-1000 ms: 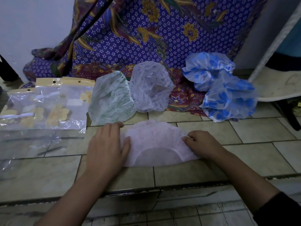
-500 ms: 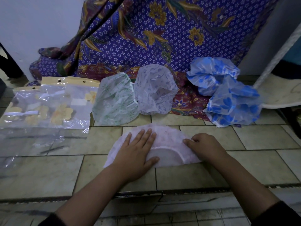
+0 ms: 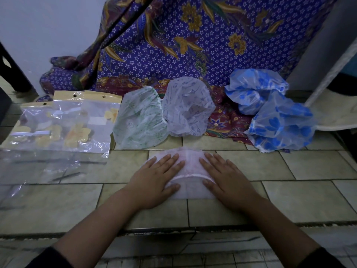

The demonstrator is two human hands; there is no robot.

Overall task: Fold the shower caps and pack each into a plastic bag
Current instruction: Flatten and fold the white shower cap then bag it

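Got a big purple flower-print cloth (image 3: 212, 45) draped across the whole back, w/ a tiled ledge (image 3: 289, 165) in front of it. Far left on the tiles: a pile of clear plastic bags (image 3: 63, 122), top ones w/ tan header strips & yellow flower prints, more plain clear ones spread flat nearer the front edge. Over on the right, 2 puffy blue-flower shower caps (image 3: 282, 122), touching, partly on the cloth. Btwn those & the bags, a green-print cap (image 3: 141, 120) and a lilac-print cap (image 3: 188, 111), side by side, edges touching, both unfolded. Front & center: pink shower cap (image 3: 190, 165) lying flat on the tiles, looks folded over, elastic edge showing as a curve btwn the hands. Left hand (image 3: 154, 180) flat on its left part, fingers straight, pressing down. Right hand (image 3: 226, 180) same deal on the right part, palm down, fingers straight, not gripping anything. Dark sleeves (image 3: 324, 258) at the bottom corners.
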